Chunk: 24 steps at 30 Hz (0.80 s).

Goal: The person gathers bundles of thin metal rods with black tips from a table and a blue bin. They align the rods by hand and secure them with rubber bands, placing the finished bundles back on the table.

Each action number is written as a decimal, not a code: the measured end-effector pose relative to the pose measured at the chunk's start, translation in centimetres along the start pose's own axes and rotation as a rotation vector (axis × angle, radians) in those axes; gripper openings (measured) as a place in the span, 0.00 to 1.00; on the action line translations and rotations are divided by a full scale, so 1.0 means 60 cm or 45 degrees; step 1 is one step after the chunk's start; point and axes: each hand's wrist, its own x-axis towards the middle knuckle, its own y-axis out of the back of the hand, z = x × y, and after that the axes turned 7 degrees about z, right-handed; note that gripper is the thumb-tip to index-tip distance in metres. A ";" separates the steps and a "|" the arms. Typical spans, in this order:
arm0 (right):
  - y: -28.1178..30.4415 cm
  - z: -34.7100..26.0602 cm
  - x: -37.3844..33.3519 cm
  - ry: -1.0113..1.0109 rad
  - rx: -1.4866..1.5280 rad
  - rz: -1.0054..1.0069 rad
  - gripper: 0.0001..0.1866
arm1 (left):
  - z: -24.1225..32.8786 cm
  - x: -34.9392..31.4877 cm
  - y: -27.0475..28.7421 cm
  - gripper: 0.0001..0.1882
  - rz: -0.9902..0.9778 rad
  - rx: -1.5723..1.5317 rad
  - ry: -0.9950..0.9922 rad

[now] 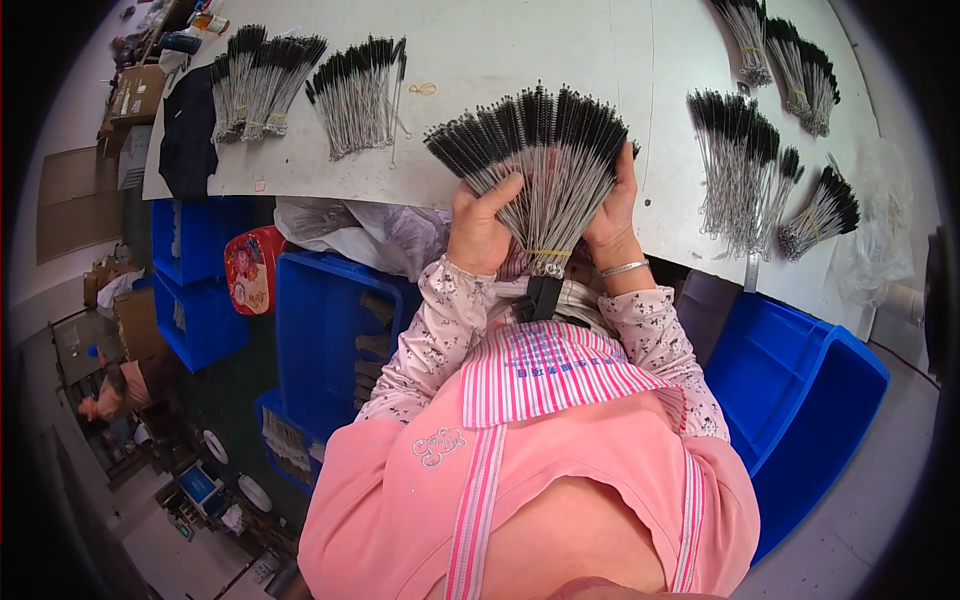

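A: What's around, in the head view?
B: Clock centred on the bundle: brush piles on the table at ten and three, blue crates at eight and four.
A: Anything in the way?
B: The bundle hides most fingers. Left hand and right hand grasp its sides at the table's near edge.
A: Its look?
B: Black bristles fan towards twelve; bare wire stems narrow to a yellow band near six.
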 end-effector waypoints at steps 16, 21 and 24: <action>-0.056 -0.006 -0.012 0.542 -0.561 0.436 0.26 | -0.012 0.021 -0.001 0.15 0.107 -0.025 0.022; -0.045 -0.024 -0.009 1.872 -1.801 0.808 0.19 | -0.023 0.040 0.021 0.16 0.038 -0.033 0.087; -0.099 -0.005 -0.029 2.146 -2.142 0.425 0.15 | -0.022 0.035 0.014 0.17 0.015 -0.057 0.054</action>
